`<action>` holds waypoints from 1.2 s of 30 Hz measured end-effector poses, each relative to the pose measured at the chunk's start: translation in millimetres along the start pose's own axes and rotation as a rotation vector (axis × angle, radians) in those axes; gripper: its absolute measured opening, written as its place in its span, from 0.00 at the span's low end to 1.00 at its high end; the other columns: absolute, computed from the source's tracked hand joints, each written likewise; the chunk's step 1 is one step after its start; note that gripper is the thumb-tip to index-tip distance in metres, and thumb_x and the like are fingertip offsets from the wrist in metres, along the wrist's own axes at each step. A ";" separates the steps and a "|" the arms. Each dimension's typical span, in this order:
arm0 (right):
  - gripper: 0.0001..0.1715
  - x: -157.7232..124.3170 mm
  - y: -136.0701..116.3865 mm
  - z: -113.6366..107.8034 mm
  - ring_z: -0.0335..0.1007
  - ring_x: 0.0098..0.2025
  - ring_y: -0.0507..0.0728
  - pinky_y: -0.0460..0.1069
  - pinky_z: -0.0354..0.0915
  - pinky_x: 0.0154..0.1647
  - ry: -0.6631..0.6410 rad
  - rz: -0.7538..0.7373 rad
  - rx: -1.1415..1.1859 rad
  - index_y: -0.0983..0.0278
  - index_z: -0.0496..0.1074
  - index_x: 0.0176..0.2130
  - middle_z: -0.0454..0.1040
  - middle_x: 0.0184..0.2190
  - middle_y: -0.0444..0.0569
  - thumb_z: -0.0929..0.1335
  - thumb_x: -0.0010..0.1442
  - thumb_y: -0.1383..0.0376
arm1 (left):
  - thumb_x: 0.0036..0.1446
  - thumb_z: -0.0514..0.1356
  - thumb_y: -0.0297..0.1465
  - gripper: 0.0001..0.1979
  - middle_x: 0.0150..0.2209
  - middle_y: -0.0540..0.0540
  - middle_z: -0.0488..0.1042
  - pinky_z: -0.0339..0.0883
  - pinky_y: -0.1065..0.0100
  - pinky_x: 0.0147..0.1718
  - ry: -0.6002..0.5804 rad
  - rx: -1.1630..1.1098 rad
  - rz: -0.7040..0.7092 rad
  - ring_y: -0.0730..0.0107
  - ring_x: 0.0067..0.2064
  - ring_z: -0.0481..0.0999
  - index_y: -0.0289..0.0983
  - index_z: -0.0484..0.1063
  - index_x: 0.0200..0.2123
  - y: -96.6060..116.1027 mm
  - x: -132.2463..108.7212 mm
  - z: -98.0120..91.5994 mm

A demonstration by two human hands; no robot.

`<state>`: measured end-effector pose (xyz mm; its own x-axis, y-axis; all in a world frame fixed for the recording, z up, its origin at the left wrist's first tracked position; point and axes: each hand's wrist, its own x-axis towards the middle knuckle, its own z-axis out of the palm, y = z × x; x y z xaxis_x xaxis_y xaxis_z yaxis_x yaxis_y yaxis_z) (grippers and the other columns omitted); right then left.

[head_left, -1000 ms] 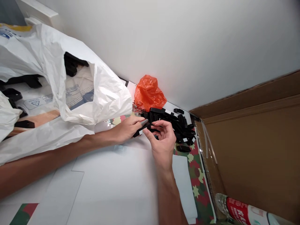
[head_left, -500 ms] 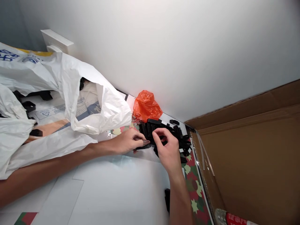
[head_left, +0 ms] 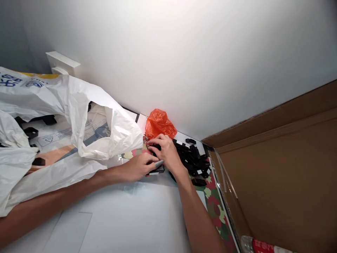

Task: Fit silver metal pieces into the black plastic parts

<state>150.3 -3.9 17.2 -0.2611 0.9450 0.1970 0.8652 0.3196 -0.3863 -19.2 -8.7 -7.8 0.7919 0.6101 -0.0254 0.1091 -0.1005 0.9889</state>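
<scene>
My left hand [head_left: 139,166] is closed on a small black plastic piece [head_left: 158,170], low over the white surface. Just above it, my right hand [head_left: 166,150] has its thumb and forefinger curled together in a pinch beside a little heap of tiny shiny metal bits [head_left: 145,138]. Whatever sits between those fingertips is too small to make out. To the right of my right hand lies a pile of black plastic pieces [head_left: 193,158], some with white patches. A crumpled orange plastic bag [head_left: 160,123] rests behind the metal bits, against the wall.
On the left lies a large white plastic bag [head_left: 97,84], its mouth open, with black parts inside. An open cardboard box [head_left: 279,168] stands at the right, beside a camouflage-patterned strip [head_left: 217,211]. A red-labelled bottle [head_left: 263,246] shows at the bottom right. The white wall [head_left: 200,63] rises behind.
My right hand has moved left from the black pile toward the metal bits. My left hand still holds the black piece. The view has shifted slightly.
</scene>
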 end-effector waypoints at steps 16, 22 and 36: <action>0.04 -44.3 -4.3 -42.2 0.77 0.38 0.57 0.51 0.71 0.43 0.306 0.061 0.295 0.60 0.80 0.40 0.83 0.39 0.46 0.71 0.66 0.67 | 0.60 0.59 0.37 0.10 0.29 0.51 0.68 0.53 0.69 0.25 0.108 -0.181 -0.017 0.73 0.27 0.60 0.38 0.74 0.33 10.1 -1.0 -3.8; 0.04 -77.0 -28.8 -31.2 0.79 0.39 0.56 0.49 0.74 0.42 0.346 0.191 0.488 0.61 0.80 0.40 0.81 0.37 0.47 0.71 0.67 0.65 | 0.52 0.62 0.31 0.09 0.27 0.54 0.64 0.52 0.71 0.23 0.153 -0.193 -0.041 0.77 0.24 0.60 0.37 0.76 0.38 2.3 5.7 -2.2; 0.03 -85.1 -25.1 10.5 0.80 0.42 0.59 0.50 0.78 0.42 0.475 0.298 0.808 0.62 0.79 0.36 0.78 0.37 0.49 0.76 0.61 0.64 | 0.54 0.60 0.31 0.18 0.36 0.51 0.72 0.62 0.70 0.28 0.309 -0.283 -0.016 0.74 0.29 0.68 0.40 0.71 0.50 -11.9 8.7 -2.3</action>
<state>146.3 -91.6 0.7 0.2730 0.9248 0.2648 0.2680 0.1912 -0.9443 -15.0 -0.4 -19.5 0.5691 0.8214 -0.0389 -0.0834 0.1048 0.9910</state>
